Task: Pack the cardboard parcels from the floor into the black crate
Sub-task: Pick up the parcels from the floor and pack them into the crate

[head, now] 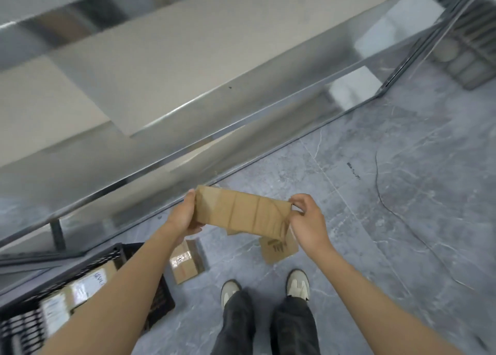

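Head view, looking steeply down: a long steel shelving unit (188, 91) runs diagonally across the upper half, its shiny shelves blurred and reflecting pale panels. Below it spreads the grey marbled floor (389, 193), with a thin dark cable (386, 201) trailing over the tiles at right. A dark slatted object (467, 48) sits in the far upper right corner, too smeared to identify.

At lower left stands the black crate (120, 252), its mesh wall partly hidden by the left forearm. Inside it lie several labelled parcels (80, 290), their white stickers showing.

Held above the floor, between both hands and just in front of the shelving's lower edge, is a long flat cardboard parcel (241, 212), taped, with creases across its face. The left hand (185, 215) cups its left end, fingers wrapped under and thumb along the edge. The right hand (308, 220) pinches the right end, fingers closed on the corner; a loose flap seems to hang beneath that end, though blur makes it uncertain.

On the floor beneath, a small taped box (185, 263) rests just beside the crate's right wall, and a flat brown parcel (279, 247) with a dark printed mark lies near it. The person's two pale shoes (298, 283) and dark trouser legs stand just behind these.
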